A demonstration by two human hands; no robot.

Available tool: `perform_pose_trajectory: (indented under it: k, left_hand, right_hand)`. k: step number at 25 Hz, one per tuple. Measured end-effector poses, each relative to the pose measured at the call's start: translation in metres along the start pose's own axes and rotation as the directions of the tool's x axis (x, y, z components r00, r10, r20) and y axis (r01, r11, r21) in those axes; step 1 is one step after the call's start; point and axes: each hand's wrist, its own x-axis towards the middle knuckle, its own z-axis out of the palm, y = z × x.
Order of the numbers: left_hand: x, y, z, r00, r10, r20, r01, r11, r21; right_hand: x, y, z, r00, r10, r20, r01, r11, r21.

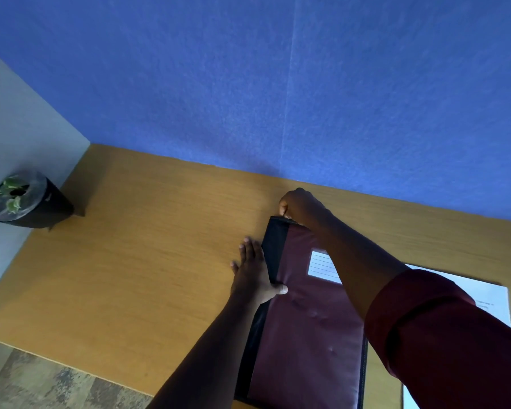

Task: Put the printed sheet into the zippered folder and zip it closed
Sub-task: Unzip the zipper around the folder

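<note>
No legible text is shown.
A white label on the maroon folder carries only ruled lines, with nothing written; faint print on the white sheet near the desk's right edge is too small to be read.

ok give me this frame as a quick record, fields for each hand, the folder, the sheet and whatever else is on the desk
left hand: flat on the desk, thumb pressing the folder's black left edge
right hand: closed at the folder's far top corner, seemingly pinching the zip pull, which is hidden
folder: maroon with black spine, lying flat, white lined label on front
sheet: white, printed, on the desk right of the folder, not inside
desk: wooden, against a blue wall
plant pot: dark, far left corner
</note>
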Motion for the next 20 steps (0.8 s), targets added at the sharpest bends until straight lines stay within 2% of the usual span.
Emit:
perform_pose_trajectory:
  k: [3, 5, 7, 12, 15, 18, 20]
  left_hand:
    - [0.001, 0.0, 0.001, 1.0, 0.002, 0.011, -0.002, 1.0, 0.012]
    - [0.001, 0.0, 0.001, 1.0, 0.0, 0.016, 0.0, 1.0, 0.017]
    - [0.002, 0.0, 0.001, 1.0, -0.002, 0.021, 0.002, 1.0, 0.019]
    - [0.001, -0.001, 0.0, 1.0, 0.002, 0.027, -0.002, 1.0, 0.016]
    - [0.001, 0.0, -0.001, 1.0, 0.004, 0.025, -0.005, 1.0, 0.02]
    - [0.001, -0.001, -0.001, 1.0, 0.006, 0.027, -0.007, 0.999, 0.038]
    - [0.002, -0.001, -0.001, 1.0, 0.005, 0.029, -0.006, 0.999, 0.048]
  right_hand:
    - [-0.013, 0.005, -0.001, 0.99, 0.134, -0.036, -0.126, 0.976, 0.178]
    - [-0.018, 0.007, -0.006, 0.976, 0.218, -0.018, -0.21, 0.958, 0.196]
    - [-0.026, 0.012, -0.01, 0.97, 0.243, -0.027, -0.235, 0.956, 0.177]
    - [-0.054, 0.045, -0.013, 0.972, 0.194, -0.13, -0.195, 0.981, 0.005]
    - [-0.066, 0.069, -0.017, 0.953, 0.258, -0.158, -0.256, 0.966, 0.033]
    - [-0.082, 0.094, -0.022, 0.956, 0.209, -0.205, -0.228, 0.971, -0.076]
    - [-0.091, 0.11, -0.025, 0.947, 0.238, -0.217, -0.259, 0.963, -0.071]
